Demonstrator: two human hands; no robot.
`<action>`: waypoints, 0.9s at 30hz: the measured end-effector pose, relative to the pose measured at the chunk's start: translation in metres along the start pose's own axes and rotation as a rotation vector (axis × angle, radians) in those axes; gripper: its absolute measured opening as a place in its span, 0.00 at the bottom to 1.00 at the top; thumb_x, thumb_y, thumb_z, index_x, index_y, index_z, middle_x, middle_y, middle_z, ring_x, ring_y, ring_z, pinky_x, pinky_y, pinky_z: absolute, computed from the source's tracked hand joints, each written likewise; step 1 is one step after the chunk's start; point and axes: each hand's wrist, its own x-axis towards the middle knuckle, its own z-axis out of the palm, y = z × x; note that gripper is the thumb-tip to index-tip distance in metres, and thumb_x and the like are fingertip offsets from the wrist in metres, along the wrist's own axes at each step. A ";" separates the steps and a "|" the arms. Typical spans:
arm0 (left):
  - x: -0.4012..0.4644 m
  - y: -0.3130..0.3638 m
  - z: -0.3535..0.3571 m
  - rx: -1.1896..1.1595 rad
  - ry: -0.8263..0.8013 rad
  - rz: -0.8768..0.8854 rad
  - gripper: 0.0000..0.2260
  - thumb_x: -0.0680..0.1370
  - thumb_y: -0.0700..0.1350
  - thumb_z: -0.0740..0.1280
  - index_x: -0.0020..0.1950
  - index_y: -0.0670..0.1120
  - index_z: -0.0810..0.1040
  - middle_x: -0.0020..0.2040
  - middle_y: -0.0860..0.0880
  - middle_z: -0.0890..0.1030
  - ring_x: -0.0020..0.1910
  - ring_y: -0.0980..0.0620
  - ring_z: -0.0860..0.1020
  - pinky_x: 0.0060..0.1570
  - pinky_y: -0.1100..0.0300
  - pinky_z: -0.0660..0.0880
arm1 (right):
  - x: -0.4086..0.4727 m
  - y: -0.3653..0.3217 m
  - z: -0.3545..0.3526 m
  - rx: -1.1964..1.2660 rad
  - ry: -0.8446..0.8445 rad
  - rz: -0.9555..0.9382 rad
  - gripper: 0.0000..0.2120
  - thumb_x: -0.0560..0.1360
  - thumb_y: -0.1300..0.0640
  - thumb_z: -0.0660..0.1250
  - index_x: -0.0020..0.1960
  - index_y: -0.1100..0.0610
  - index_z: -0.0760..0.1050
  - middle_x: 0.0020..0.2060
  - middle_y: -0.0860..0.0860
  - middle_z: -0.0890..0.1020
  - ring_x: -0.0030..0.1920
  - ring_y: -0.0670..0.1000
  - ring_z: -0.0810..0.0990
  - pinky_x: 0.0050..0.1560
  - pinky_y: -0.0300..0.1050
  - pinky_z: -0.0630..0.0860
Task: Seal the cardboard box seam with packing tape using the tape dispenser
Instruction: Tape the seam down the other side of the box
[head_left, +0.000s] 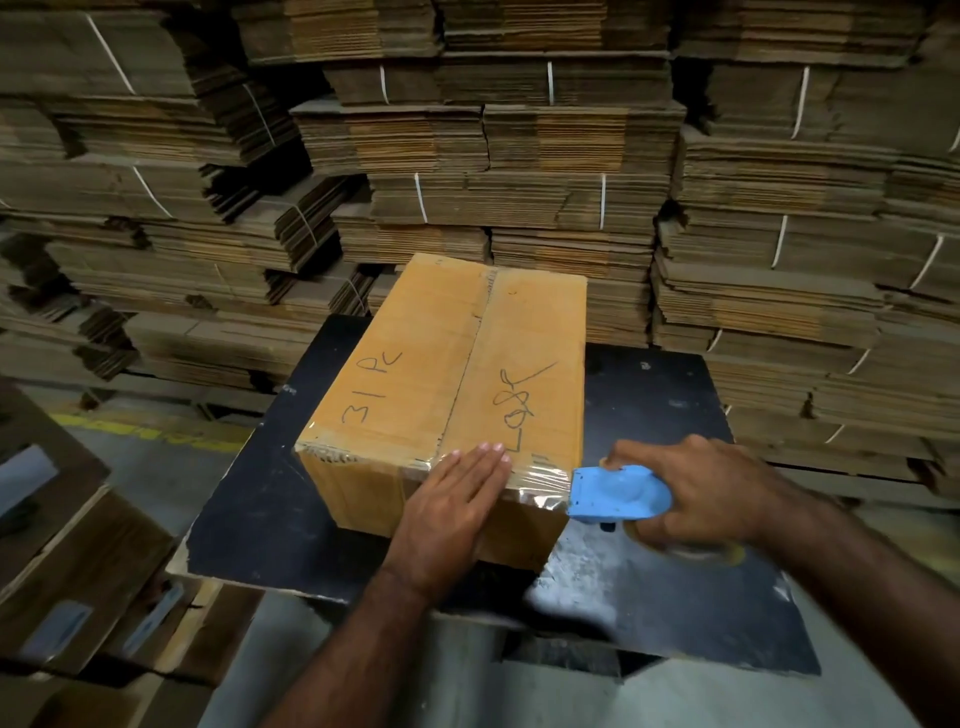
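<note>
A closed cardboard box with handwriting on its flaps sits on a black table. Its centre seam runs away from me. Clear packing tape stretches along the near top edge toward the right corner. My left hand lies flat, fingers together, on the near edge, pressing on the tape. My right hand grips a blue tape dispenser at the box's near right corner, with the tape drawn out from it. The tape roll under my right hand is mostly hidden.
Tall stacks of flattened, strapped cardboard wall off the back and both sides. More brown cartons stand at the lower left beside the table. The table's worn right part lies bare. A yellow floor line runs at left.
</note>
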 end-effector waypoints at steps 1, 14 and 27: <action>0.000 0.003 -0.001 0.006 0.003 -0.011 0.37 0.67 0.38 0.76 0.75 0.42 0.69 0.75 0.44 0.70 0.74 0.48 0.68 0.74 0.49 0.58 | 0.001 -0.001 -0.001 -0.001 -0.002 -0.001 0.29 0.66 0.35 0.67 0.65 0.35 0.63 0.44 0.39 0.74 0.44 0.48 0.75 0.43 0.43 0.75; 0.018 0.037 0.014 -0.068 -0.002 0.118 0.38 0.64 0.39 0.77 0.74 0.40 0.71 0.74 0.43 0.71 0.74 0.46 0.68 0.72 0.48 0.66 | -0.005 0.007 0.005 0.045 0.070 -0.016 0.29 0.67 0.34 0.67 0.65 0.36 0.64 0.40 0.38 0.74 0.38 0.43 0.74 0.41 0.41 0.77; 0.019 0.041 0.013 0.004 -0.109 0.113 0.32 0.72 0.47 0.60 0.77 0.44 0.67 0.77 0.41 0.67 0.76 0.43 0.65 0.72 0.44 0.66 | -0.021 0.030 0.029 -0.034 0.032 0.050 0.33 0.67 0.33 0.66 0.69 0.36 0.61 0.56 0.42 0.81 0.53 0.49 0.79 0.48 0.45 0.74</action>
